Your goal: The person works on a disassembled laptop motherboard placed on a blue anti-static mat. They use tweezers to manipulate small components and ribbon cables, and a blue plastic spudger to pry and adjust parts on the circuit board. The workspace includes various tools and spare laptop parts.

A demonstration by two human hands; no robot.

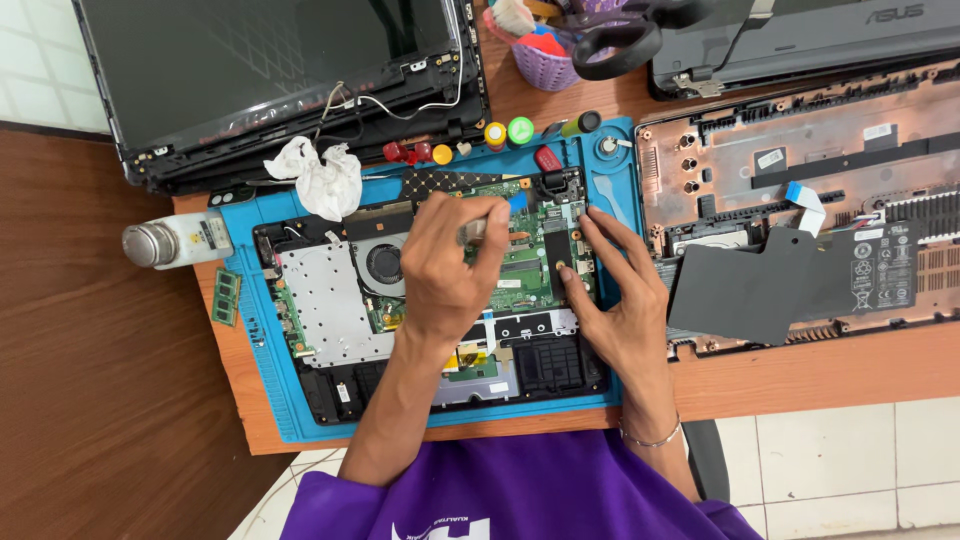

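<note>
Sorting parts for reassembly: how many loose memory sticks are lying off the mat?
1. A small green memory stick lies on the wooden table just left of the blue mat, below the white bottle. Others may be hidden under the hands or laptop parts.

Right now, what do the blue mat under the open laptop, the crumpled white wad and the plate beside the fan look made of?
Blue work mat: probably silicone or rubber, with a matte surface and moulded rim and trays. Crumpled white wad: tissue or thin cloth, softly creased; cannot tell which. Silver perforated plate beside the round fan: looks like bare sheet metal, dull grey with rows of small holes.
</note>
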